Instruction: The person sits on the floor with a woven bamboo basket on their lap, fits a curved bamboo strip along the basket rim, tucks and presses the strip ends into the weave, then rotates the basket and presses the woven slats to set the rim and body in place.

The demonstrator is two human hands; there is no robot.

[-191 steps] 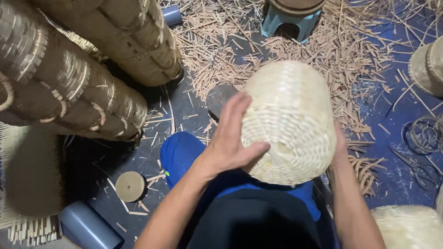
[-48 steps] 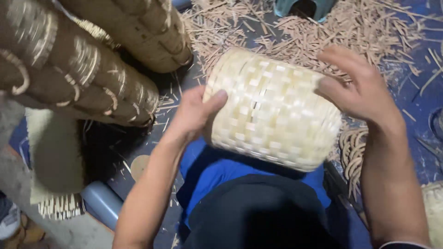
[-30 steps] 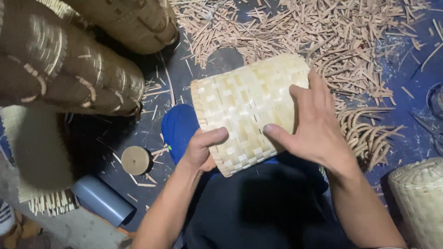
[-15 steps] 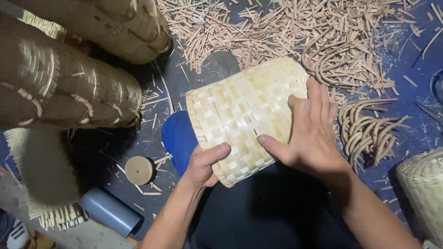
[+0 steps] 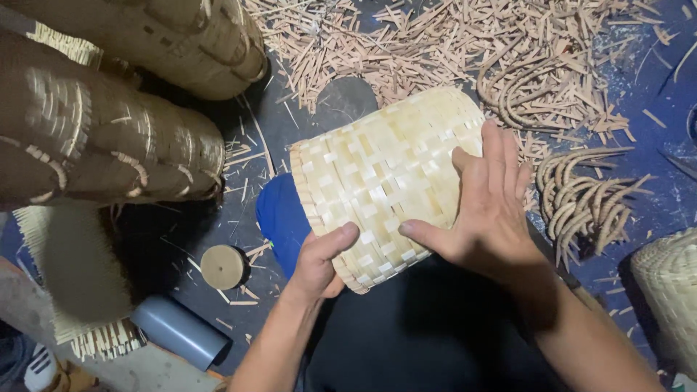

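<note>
A pale woven bamboo basket (image 5: pixel 377 174) lies on its side across my lap, its open rim toward the lower left. My left hand (image 5: pixel 319 261) grips the rim at the basket's lower edge, thumb on top. My right hand (image 5: pixel 486 210) lies flat on the basket's woven wall with fingers spread, thumb pointing left toward my other hand.
Stacked brown woven baskets (image 5: pixel 109 138) fill the upper left. Bamboo strips and shavings (image 5: pixel 465 43) litter the dark floor above; curved strips (image 5: pixel 581 196) lie at right. A small wooden disc (image 5: pixel 222 266), a grey tube (image 5: pixel 178 330) and another pale basket (image 5: pixel 671 290) are nearby.
The basket has been turned from upright to lying sideways, and my right hand moved from its far end onto its side wall. In the last half second little has shifted.
</note>
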